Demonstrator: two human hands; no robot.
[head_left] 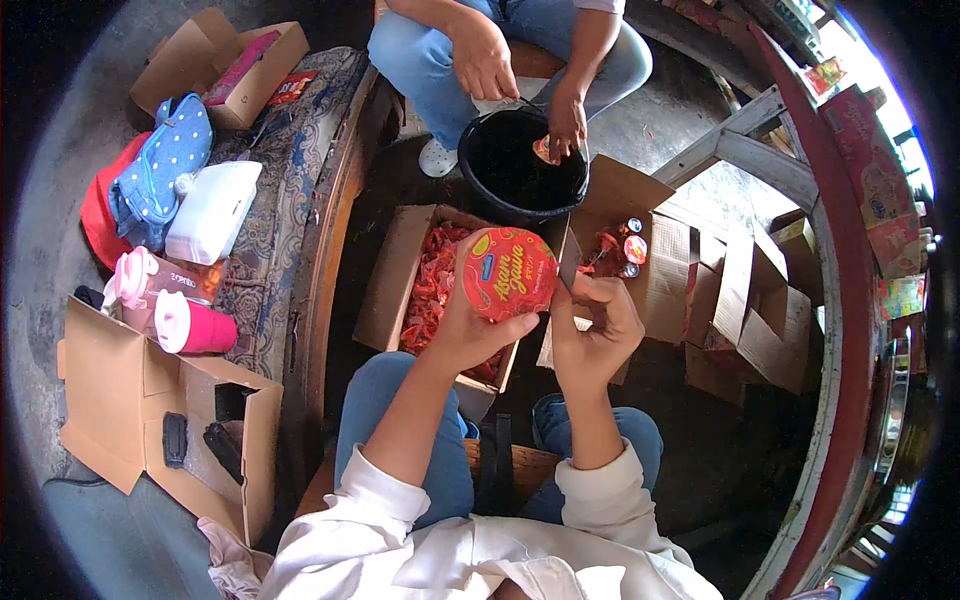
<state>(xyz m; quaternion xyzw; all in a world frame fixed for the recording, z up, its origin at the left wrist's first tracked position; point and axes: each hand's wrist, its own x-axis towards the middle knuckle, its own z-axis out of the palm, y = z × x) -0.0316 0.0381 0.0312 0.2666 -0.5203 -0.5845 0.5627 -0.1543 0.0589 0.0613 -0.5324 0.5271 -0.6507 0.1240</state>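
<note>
My left hand [470,338] is wrapped round a plastic cup with a round red printed lid [508,275], its top turned up toward me. At the cup's right edge, my right hand [600,335] is closed on a thin knife [569,262], whose blade points up and away. The blade lies close against the rim; whether it cuts in I cannot tell. Below the cup, a cardboard box [388,268] holds a heap of red plastic scraps [425,300]. The cup's underside is hidden.
Opposite me, a person's hand [567,125] holds another cup over a black bucket [478,190]. An open carton [665,275] with several small cups [635,250] stands to the right. On the left are a patterned bench [270,200], a pink tumbler [200,325] and an open box [110,400].
</note>
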